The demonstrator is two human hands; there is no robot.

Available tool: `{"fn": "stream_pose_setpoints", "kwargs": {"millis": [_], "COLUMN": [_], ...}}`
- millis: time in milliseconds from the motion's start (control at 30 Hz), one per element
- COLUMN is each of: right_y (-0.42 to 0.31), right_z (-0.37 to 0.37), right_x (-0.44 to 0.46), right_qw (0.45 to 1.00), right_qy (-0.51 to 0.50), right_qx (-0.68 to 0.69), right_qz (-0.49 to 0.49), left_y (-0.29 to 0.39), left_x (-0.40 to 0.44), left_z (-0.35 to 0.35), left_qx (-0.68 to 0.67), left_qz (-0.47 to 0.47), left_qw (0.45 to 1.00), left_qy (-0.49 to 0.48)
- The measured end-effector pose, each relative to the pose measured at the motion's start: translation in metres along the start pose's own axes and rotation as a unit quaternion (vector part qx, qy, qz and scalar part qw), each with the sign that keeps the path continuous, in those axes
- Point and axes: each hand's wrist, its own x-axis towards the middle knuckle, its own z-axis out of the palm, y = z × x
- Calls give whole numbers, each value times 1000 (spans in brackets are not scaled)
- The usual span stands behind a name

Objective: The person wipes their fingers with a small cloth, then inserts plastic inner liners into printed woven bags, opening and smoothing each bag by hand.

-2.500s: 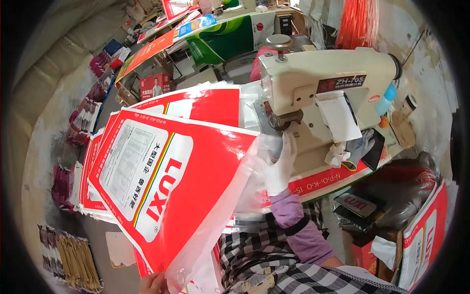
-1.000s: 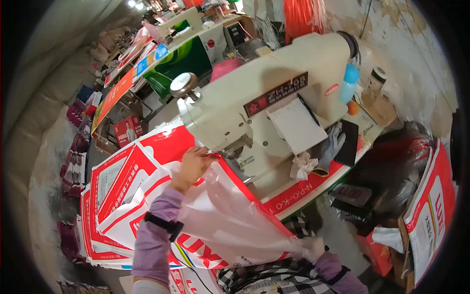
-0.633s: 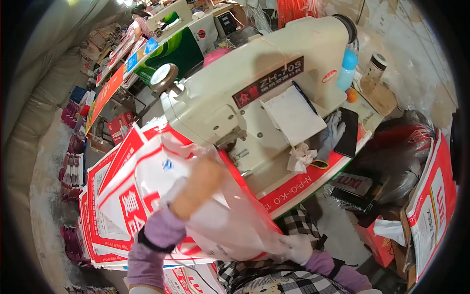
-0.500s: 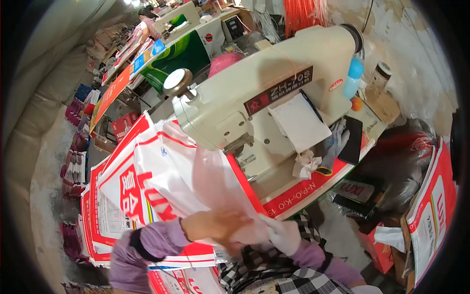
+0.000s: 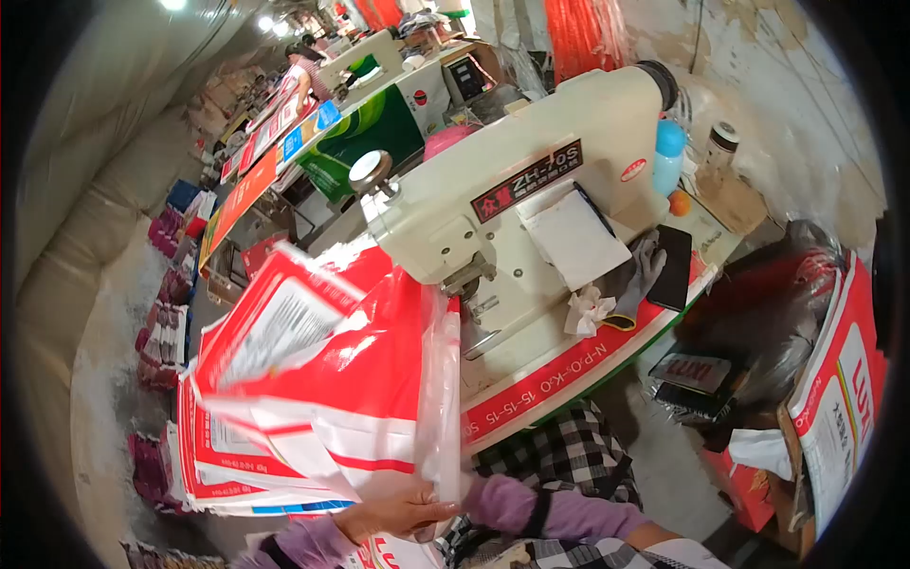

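A red and white printed bag (image 5: 379, 322) with a clear inner liner (image 5: 441, 408) spreads over a stack of similar bags (image 5: 213, 455), its right edge beside the sewing machine (image 5: 531, 190). At the bottom centre, my bare left hand (image 5: 403, 510) has its fingers closed on the bag's near edge. Close beside it, my right hand (image 5: 455, 484), in a white glove, is at the lower end of the liner. Blur and the film hide most of its fingers, so its grip is unclear.
On the machine and its table lie a white pad (image 5: 573, 237), crumpled tissue (image 5: 588, 311), a grey glove (image 5: 640, 275) and a black phone (image 5: 671, 270). A blue bottle (image 5: 668, 152) stands behind. Another person (image 5: 308, 76) works farther back. Printed bags (image 5: 844, 398) stand at right.
The bag has turned, with more red and its clear liner now showing beside the machine. My left hand has moved down toward me, and my right hand has shifted left.
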Motion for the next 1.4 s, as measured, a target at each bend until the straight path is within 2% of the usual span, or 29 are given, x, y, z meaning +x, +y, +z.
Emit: {"fn": "stream_pose_setpoints", "kwargs": {"millis": [33,100,133,167,200,233,267,300,333,367,400,433,500,533,600,633,700,767,833,867,967,1033,1100,1133,1167,1233,1300,1367,1400], "right_y": [1,-3,-6,-13,-15,-17,-19,-18,-16,-15,-29,-27,-24,-28,-48,-37,-70,-53,-45,-52,-57,-52,-60,-54,-62,-69,-45,-22,-20], "right_z": [-10,-31,-44,-56,-57,-52,-48,-47,-48,-48,-50,-48,-46,-53,-87,-97,-129,-125,-118,-118,-98,-99,-108,-113,-115,-118,-104,-96,-91], "right_x": [-1,-8,0,14,19,21,20,14,8,3,-4,-15,-51,-69,-102,-112,-98,-92,-75,-60,-35,-43,-59,-75,-81,-70,-52,-13,13], "right_qw": [991,912,830,717,715,797,865,862,870,877,855,853,941,939,974,963,960,962,979,973,970,969,951,971,946,954,941,958,962], "right_qy": [-46,-150,-111,-66,-63,-61,-59,-58,-59,-60,-36,-34,-132,-131,-153,-153,-182,-193,-119,-139,-104,-106,-190,-172,-189,-160,-132,-63,-55], "right_qx": [106,309,451,578,580,518,447,451,428,403,441,442,266,267,121,105,34,21,95,29,-138,-138,-161,-95,-237,-213,-295,-281,-268], "right_qz": [74,223,309,384,385,305,220,223,239,255,271,275,164,171,114,195,210,190,132,179,170,177,185,135,116,138,101,13,7], "left_y": [3,3,14,28,44,54,53,55,57,62,77,83,114,108,88,73,56,57,54,52,63,82,109,122,135,138,123,194,212], "left_x": [0,-2,-8,-10,-8,-8,-10,-9,-8,-7,-11,0,13,15,14,12,15,16,19,21,24,22,17,19,23,36,28,-23,-54], "left_z": [1,11,3,11,24,30,20,17,14,12,15,5,-1,7,30,43,62,65,68,67,60,48,28,13,-6,-85,-171,-156,-130], "left_qx": [8,-236,-155,-156,-178,-197,-79,-79,158,386,575,641,628,625,686,682,602,582,554,564,572,568,479,518,553,715,663,722,627], "left_qz": [1,71,-12,-17,36,86,37,31,84,133,255,381,472,472,144,169,188,219,248,267,310,334,370,362,353,154,410,107,73], "left_qw": [1000,969,985,985,975,958,984,984,972,903,749,610,569,574,709,711,768,777,790,778,759,752,788,772,754,678,592,666,753], "left_qy": [-1,23,72,69,128,188,158,159,152,135,211,269,244,241,74,37,114,100,91,69,5,-36,-114,-69,-22,74,204,153,188]}}
